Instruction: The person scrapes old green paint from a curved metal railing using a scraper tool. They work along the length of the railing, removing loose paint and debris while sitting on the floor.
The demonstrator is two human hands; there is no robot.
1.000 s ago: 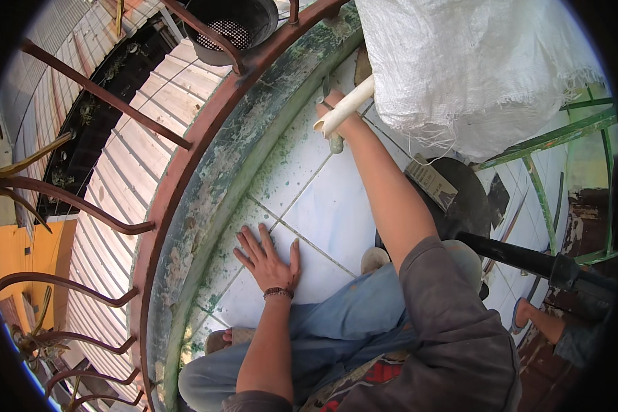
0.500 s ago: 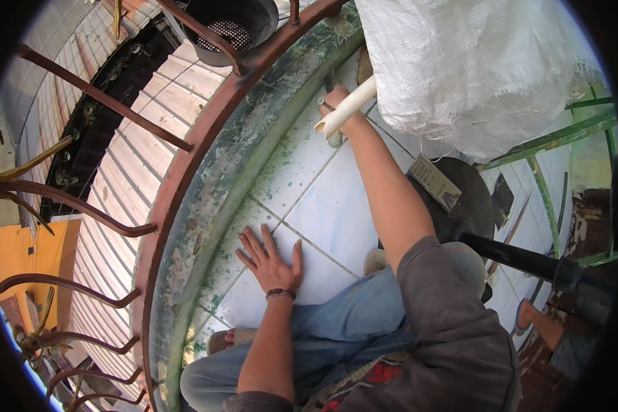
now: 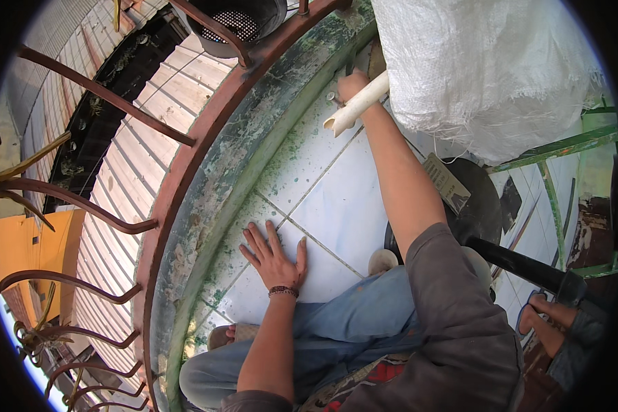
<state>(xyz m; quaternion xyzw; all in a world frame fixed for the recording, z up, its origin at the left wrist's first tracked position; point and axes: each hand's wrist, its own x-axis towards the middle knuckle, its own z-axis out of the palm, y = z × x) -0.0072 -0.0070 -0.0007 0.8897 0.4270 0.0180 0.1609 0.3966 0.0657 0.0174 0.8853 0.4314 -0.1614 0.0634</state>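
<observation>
My right hand [image 3: 352, 85] reaches far ahead, closed round a hand tool whose dark, narrow blade [image 3: 350, 68] shows just past the fist, by the foot of the green curb [image 3: 281, 137]. Most of that tool is hidden. A cream plastic pipe [image 3: 353, 110] slants across my right wrist, its cut end toward me. Close to the fist, a short metal peg [image 3: 333, 98] shows. My left hand [image 3: 276, 264] lies flat on the white floor tiles [image 3: 336, 199], fingers spread and holding nothing. Green flecks cover the tiles along the curb.
A white woven sack [image 3: 474, 75] hangs at the upper right near a green frame [image 3: 556, 147]. Right of my arm are a black round base [image 3: 484, 189] and a black tube [image 3: 522, 264]. A brown railing [image 3: 175, 182] curves along the left. Another person's feet [image 3: 539, 316] show at lower right.
My right hand has pushed a little farther along the curb with the tool, and the pipe now covers more of the wrist. My left hand stays flat. More of the other person's feet shows.
</observation>
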